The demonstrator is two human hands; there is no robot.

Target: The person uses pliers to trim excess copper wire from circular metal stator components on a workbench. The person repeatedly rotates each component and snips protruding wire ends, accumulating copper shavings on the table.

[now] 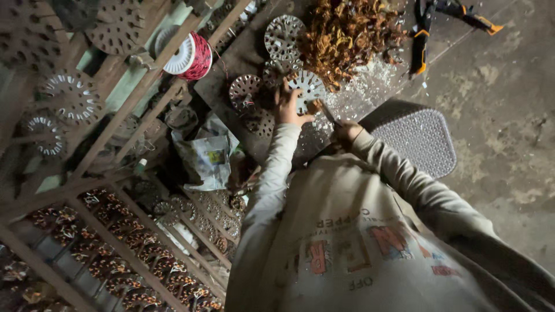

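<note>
Two hands: you are working both at the upper middle of the frame, on a dark board.
Left hand (287, 107): you are pressing it flat, fingers spread, onto a pale perforated disc (307, 88); it is holding the disc down rather than gripping around it.
Right hand (345, 133): you are closing it around a thin stick-like tool (325, 111) whose tip is reaching the disc's lower edge; how tightly, I cannot tell, since the sleeve is hiding most of the fingers.
Disc position: it is lying flat on the board (231, 60), just below a heap of dry brown strands (347, 32).
Nearby discs: several more perforated discs (283, 34) are lying on the board to the left of and above your left hand.
Progress: judging by the rows of filled, wound pieces (133, 271) sitting in the wooden rack (115, 242) at lower left, much work is looking finished; the loose discs and the big heap are suggesting plenty is remaining.
Further out: a red-and-white spool (189, 56) is resting at upper left, a grey mesh stool (419, 138) is standing right of your arm, and orange-handled cutters (422, 34) are lying at upper right.
</note>
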